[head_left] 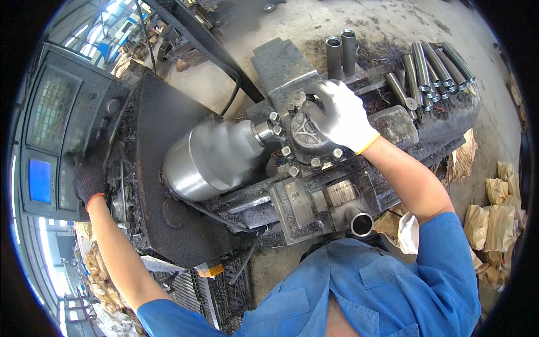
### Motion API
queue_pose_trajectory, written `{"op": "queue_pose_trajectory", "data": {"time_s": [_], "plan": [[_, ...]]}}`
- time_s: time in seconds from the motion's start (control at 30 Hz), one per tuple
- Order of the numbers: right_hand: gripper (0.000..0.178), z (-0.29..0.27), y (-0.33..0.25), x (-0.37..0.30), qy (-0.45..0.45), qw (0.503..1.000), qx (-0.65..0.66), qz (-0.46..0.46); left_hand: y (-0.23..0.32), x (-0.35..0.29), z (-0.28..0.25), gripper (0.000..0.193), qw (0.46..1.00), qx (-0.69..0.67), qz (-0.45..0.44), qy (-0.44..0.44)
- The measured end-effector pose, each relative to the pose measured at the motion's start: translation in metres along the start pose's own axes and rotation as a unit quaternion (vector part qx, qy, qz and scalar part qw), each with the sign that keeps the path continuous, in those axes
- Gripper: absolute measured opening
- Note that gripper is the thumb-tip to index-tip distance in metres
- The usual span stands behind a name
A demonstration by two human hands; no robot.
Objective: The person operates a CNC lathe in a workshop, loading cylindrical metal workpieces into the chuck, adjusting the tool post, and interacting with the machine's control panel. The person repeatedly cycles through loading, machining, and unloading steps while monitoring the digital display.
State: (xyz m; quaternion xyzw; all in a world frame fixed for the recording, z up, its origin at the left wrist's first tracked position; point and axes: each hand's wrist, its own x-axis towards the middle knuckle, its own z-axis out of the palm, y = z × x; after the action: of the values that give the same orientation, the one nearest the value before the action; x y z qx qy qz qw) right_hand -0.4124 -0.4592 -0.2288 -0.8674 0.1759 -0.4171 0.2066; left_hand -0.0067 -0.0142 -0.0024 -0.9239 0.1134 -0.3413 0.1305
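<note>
My right hand (339,115), in a white glove with a yellow cuff, curls its fingers and thumb over the round top of a dark, oily tool post (307,128) ringed with square-headed bolts. Left of it, a large metal chuck (196,160) is smeared by motion. A shiny metal tube end (262,132) sticks out between the chuck and the tool post. At far left, my left hand (90,178), in a dark glove with a red cuff, is at the lathe's control panel (62,129). Shadow hides its fingers, and whether it presses anything cannot be made out.
Several metal tubes (441,67) lie piled at the right end of the machine; two more tubes (341,51) stand upright behind the tool post. A handle socket (361,223) juts toward me. Paper-wrapped bundles (494,224) sit on the floor at right. A dark beam (210,48) slants behind the chuck.
</note>
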Motion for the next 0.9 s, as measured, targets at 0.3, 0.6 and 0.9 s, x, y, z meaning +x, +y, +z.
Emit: {"op": "queue_pose_trajectory", "data": {"time_s": [0.3, 0.6, 0.9], "plan": [[0.021, 0.002, 0.01, -0.003, 0.041, 0.996, -0.012, -0.083, 0.025, -0.012, -0.017, 0.071, 0.997, -0.079, -0.005, -0.006], [0.024, 0.005, 0.007, -0.004, -0.031, 0.999, 0.021, -0.015, 0.059, -0.061, -0.071, 0.065, 0.996, -0.052, -0.061, -0.028], [0.02, 0.0, 0.002, 0.001, 0.023, 0.997, 0.029, -0.072, 0.016, -0.041, -0.018, 0.073, 0.993, -0.077, -0.079, -0.04]]}}
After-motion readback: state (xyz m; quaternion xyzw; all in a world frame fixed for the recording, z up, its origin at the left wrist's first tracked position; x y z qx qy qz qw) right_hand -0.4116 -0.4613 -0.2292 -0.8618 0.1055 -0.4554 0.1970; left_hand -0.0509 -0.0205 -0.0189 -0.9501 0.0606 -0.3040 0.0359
